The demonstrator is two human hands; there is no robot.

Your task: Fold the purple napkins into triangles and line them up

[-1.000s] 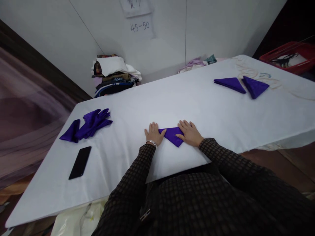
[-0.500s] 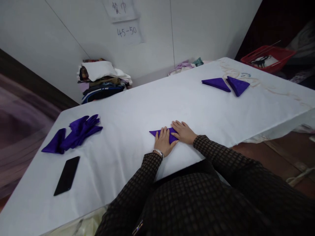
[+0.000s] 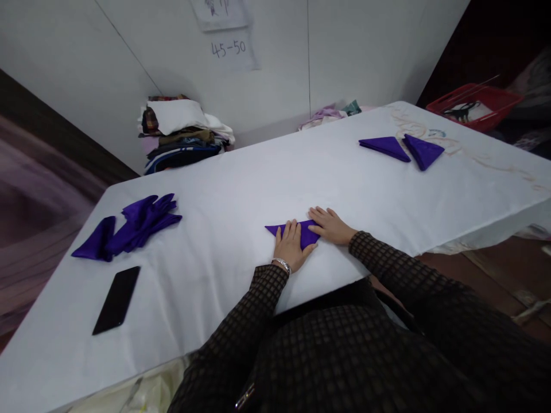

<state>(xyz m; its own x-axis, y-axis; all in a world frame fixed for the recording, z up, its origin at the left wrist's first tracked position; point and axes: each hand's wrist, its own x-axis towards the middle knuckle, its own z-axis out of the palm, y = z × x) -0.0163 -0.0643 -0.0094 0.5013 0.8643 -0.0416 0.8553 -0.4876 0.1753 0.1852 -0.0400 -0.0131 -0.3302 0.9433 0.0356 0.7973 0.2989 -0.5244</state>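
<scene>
A purple cloth napkin, folded into a triangle, lies flat on the white-covered table near its front edge. My left hand, with a silver bracelet at the wrist, rests palm down over the napkin's left part, fingers stretched out. At the napkin's right side, my right hand lies flat with its fingers apart, partly on the cloth and partly on the table. Two folded purple triangles sit at the far right. To the left is a loose heap of purple cloths.
A black phone lies at the table's left. Behind the table, a stack of folded cloths stands by the wall, with more cloths farther right. A red basket is beyond the right end. Handwritten paper signs hang on the wall.
My right hand has slid slightly right on the napkin, leaving a little more purple cloth showing between my hands. The whole view has shifted slightly.
</scene>
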